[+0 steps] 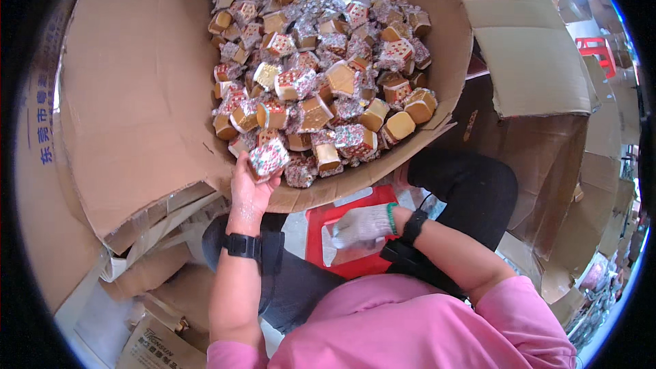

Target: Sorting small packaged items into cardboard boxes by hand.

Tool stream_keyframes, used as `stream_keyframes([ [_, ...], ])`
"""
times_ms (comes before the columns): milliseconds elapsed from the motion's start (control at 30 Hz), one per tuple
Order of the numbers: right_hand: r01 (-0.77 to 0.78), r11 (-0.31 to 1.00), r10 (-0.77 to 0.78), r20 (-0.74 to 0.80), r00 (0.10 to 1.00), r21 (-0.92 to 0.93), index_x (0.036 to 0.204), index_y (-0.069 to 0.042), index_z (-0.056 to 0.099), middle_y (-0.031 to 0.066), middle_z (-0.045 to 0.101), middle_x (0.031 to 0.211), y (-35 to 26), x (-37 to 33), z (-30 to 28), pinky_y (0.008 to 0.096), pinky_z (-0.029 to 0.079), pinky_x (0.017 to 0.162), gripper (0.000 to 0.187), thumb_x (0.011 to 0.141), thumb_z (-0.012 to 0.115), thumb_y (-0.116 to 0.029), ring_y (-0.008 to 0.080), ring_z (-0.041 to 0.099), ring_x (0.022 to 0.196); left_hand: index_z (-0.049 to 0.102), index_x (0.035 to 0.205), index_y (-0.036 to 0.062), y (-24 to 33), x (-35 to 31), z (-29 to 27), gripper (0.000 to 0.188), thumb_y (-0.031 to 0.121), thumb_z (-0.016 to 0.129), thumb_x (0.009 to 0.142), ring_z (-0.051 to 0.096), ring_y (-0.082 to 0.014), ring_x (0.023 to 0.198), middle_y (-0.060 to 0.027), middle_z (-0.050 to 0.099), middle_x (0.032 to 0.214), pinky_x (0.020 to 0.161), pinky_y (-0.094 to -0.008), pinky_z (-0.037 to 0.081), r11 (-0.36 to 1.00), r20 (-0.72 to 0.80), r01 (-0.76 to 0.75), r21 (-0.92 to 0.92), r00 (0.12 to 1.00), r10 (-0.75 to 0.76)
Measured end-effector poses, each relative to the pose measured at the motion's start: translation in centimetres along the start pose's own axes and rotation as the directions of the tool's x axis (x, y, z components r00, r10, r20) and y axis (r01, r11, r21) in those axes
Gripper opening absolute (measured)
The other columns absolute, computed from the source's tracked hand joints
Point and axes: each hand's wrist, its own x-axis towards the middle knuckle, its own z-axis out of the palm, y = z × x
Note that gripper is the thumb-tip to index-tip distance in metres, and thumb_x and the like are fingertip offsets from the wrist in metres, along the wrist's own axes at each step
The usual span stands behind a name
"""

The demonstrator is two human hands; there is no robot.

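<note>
My bare left hand is closed around a small house-shaped ornament, whose roof is coated in white, pink and green bits. It holds the piece at the near left rim of a large cardboard box. Inside the box lies a heap of similar little house ornaments, with gold-brown bases, red dotted parts and glittery coatings. My right hand, in a white knit glove with a green cuff, hovers over a red plastic stool between my legs. Its fingers are blurred, and I cannot make out whether they grip anything.
The box's wide flap spreads to the left. Another cardboard piece stands at the right. Torn cardboard lies at the lower left. Farther right are a red stool and stacked cartons.
</note>
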Motion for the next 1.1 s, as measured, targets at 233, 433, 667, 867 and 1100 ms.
stream_keyframes([
  [233,0.179,0.693,-0.694,-0.578,0.429,-0.698,0.092,-0.005,0.057,0.0107,0.057,0.092,-11.7,-7.6,-5.9,0.0358,0.044,0.077,0.033,0.067,0.067,-0.024,0.0265,0.056,0.088,0.052,0.104,0.0139,-0.1,-0.3,2.1,0.035,0.043,0.045,0.086,0.061,-0.0201,0.073,-0.0034,0.062,0.09,0.051,-0.0324,0.048,0.995,-0.057,-0.09,0.049,0.994,0.093],
  [433,-0.175,0.562,-0.796,-0.586,0.152,-0.808,0.091,-0.008,0.06,0.0105,0.059,0.093,-10.9,-8.8,-4.1,0.0395,0.043,0.081,0.029,0.064,0.067,-0.014,0.0301,0.055,0.092,0.05,0.104,0.0145,-0.8,-0.9,1.8,0.033,0.041,0.046,0.085,0.06,-0.0183,0.078,-0.0021,0.061,0.092,0.054,-0.0329,0.048,0.991,-0.055,-0.13,0.022,0.99,0.131],
  [667,-0.142,0.716,0.117,-0.084,0.99,-0.683,0.084,-0.006,0.062,0.0181,0.062,0.086,-4.9,-0.4,2.4,0.0424,0.047,0.074,0.034,0.077,0.053,-0.038,0.0339,0.061,0.079,0.051,0.108,0.0095,-1.3,-2.6,1.9,0.035,0.037,0.045,0.089,0.061,-0.0207,0.083,-0.0054,0.061,0.097,0.057,-0.0357,0.051,0.982,-0.081,-0.185,-0.047,0.98,0.181],
  [867,-0.4,0.531,0.044,-0.447,0.894,-0.747,0.105,-0.006,0.058,0.0179,0.058,0.106,6.8,7.4,-3.0,0.0394,0.046,0.083,0.047,0.072,0.057,-0.039,0.0305,0.055,0.101,0.052,0.102,0.003,-1.2,-2.4,3.0,0.032,0.032,0.048,0.088,0.056,-0.0166,0.095,-0.0064,0.056,0.099,0.082,-0.0331,0.047,0.962,0.04,-0.171,-0.21,0.982,0.184],
  [1100,-0.28,0.629,0.045,-0.326,0.944,-0.725,0.105,-0.006,0.058,0.0178,0.059,0.105,9.9,13.7,-6.8,0.039,0.046,0.083,0.047,0.071,0.058,-0.039,0.0306,0.055,0.1,0.048,0.106,-0.0031,-1.9,-3.2,2.9,0.032,0.022,0.034,0.092,0.053,-0.0169,0.099,-0.0089,0.053,0.104,0.088,-0.0304,0.04,0.986,-0.079,-0.13,0.107,0.987,0.139],
])
